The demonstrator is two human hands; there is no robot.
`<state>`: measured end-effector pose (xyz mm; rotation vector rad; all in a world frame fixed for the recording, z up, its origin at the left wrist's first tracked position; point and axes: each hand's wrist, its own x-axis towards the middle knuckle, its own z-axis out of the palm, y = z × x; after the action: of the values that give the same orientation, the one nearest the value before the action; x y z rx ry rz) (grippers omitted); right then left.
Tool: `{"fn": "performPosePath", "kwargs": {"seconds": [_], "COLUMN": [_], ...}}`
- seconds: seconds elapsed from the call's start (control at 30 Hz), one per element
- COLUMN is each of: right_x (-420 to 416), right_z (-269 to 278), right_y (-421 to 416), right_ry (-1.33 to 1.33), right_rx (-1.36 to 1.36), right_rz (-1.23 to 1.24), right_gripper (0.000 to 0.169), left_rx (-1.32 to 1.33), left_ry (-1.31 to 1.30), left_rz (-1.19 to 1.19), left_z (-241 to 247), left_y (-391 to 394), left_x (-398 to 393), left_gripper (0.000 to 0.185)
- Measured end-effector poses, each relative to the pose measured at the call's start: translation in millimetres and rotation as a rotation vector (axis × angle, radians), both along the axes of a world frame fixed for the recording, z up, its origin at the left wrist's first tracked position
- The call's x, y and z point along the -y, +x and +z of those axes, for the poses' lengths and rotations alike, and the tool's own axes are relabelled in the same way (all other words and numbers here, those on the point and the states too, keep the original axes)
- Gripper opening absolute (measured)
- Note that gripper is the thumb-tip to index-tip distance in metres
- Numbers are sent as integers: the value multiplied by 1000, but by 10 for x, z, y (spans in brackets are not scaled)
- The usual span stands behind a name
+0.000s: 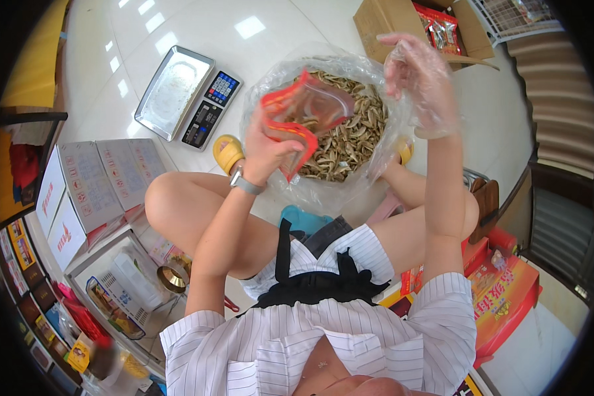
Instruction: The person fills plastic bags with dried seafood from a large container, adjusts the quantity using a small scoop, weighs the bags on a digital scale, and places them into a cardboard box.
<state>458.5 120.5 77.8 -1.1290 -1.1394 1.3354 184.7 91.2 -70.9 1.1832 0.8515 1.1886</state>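
Observation:
My left hand [270, 148], bare with a watch at the wrist, grips a red-edged clear plastic zip pouch [292, 166]. The pouch's mouth gapes, and a few brown pieces show in or through it. Behind and below it, a large clear plastic bag [321, 195] lies spread wide between my legs. Many brown pieces that look like small dried fish [364, 131] fill that bag. Raised over the bag's right rim, my right hand [420, 86] wears a thin clear plastic glove. Its fingers are partly curled and slightly blurred, with nothing visible in them.
A digital scale with a steel pan [178, 91] rests on the tiled floor at left. An open cardboard box [391, 29] of red packets stands beyond my right hand. White cartons [89, 185] are stacked left; a red gift box [505, 302] is at right. A blue plastic object [304, 220] sits before me.

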Motion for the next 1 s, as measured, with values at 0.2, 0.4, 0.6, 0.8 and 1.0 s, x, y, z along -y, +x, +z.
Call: {"fn": "performPosePath", "kwargs": {"seconds": [0.2,0.4,0.6,0.8,1.0], "right_x": [363,967,1225,1351,1307], "right_z": [-2248,-3125,-3618,-3901,-3867], "right_y": [107,-867,-1358,-1398,-1492], "right_ry": [-380,-498,-477,-446,-481], "right_rx": [333,1419,1570,1498,1501], "right_rz": [12,353,335,223,217], "right_gripper": [49,130,134,128,120], "left_rx": [44,-53,-126,-166,-201], "left_ry": [230,180,255,209,173], "left_rz": [219,341,315,351,365], "left_z": [364,466,370,381,379], "left_y": [-296,-436,-615,-724,-748], "left_x": [-117,-106,-31,-28,42], "left_gripper": [81,57,56,58,60]}}
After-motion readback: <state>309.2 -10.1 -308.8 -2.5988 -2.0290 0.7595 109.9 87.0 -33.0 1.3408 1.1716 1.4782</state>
